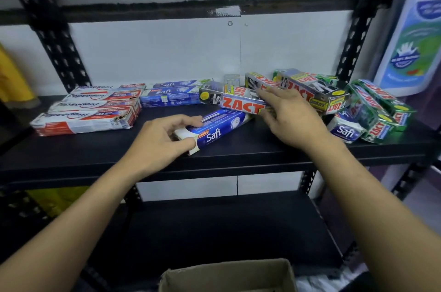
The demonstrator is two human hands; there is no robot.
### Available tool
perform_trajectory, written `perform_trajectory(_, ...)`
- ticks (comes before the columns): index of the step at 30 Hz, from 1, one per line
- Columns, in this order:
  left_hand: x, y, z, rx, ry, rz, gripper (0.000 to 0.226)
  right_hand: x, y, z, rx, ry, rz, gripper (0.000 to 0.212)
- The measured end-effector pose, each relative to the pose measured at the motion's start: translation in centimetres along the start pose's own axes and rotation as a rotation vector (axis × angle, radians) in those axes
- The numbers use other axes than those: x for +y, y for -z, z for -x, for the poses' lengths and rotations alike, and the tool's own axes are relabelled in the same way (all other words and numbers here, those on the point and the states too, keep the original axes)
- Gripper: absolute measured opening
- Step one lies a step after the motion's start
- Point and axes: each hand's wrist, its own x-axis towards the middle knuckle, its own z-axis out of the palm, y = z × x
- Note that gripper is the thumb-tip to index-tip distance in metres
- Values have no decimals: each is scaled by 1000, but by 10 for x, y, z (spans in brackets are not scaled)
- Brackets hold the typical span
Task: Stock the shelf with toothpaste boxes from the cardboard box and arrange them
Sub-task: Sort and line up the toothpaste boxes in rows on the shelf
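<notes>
i see my left hand (164, 138) curled around the near end of a blue safi toothpaste box (214, 130), thumb under and fingers over it, the box lying at an angle on the black shelf (250, 150). my right hand (290, 117) rests with fingers spread flat on a silver zact box (235, 103); whether it actually grips it, i cannot tell. behind that, more silver zact boxes (310, 91) lie heaped, and green zact boxes (377, 110) pile at the right over another safi box (346, 131). a neat row of pepsodent boxes (90, 110) sits at the left, with stacked safi boxes (171, 93) beside it. the cardboard box (229, 276) is at the bottom edge, below the shelf.
</notes>
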Motion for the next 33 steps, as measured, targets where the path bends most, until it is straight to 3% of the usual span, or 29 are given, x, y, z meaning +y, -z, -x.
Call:
perform_trajectory(5, -6, -5, 3, 53, -55, -37, 36, -16, -23, 13, 115, -155, 192, 56)
perform_trajectory(10, -6, -6, 1, 74, -49, -8, 29, -15, -18, 23, 183, -363, 208, 48)
perform_trajectory(16, -6, -5, -6, 119, 64, 82, 30, -13, -9, 38, 211, -281, 174, 46)
perform_trajectory(19, -2, -6, -11, 199, 154, 62, 22, -10, -1, 47, 351, -236, 123, 37)
perform_trajectory(22, -1, -6, -15, 309, 213, -153, 25, -4, 6, 63, 536, -218, 61, 26)
perform_trajectory(26, 1, -13, -11, 268, 178, -137, 27, 11, 8, 85, 701, -280, -2, 25)
perform_trajectory(30, 4, -15, -7, 211, 139, -215, 42, 34, 6, 96, 607, -454, 3, 45)
perform_trajectory(33, 7, -19, -10, 167, 106, -251, 45, 43, 3, 99, 494, -508, 59, 48)
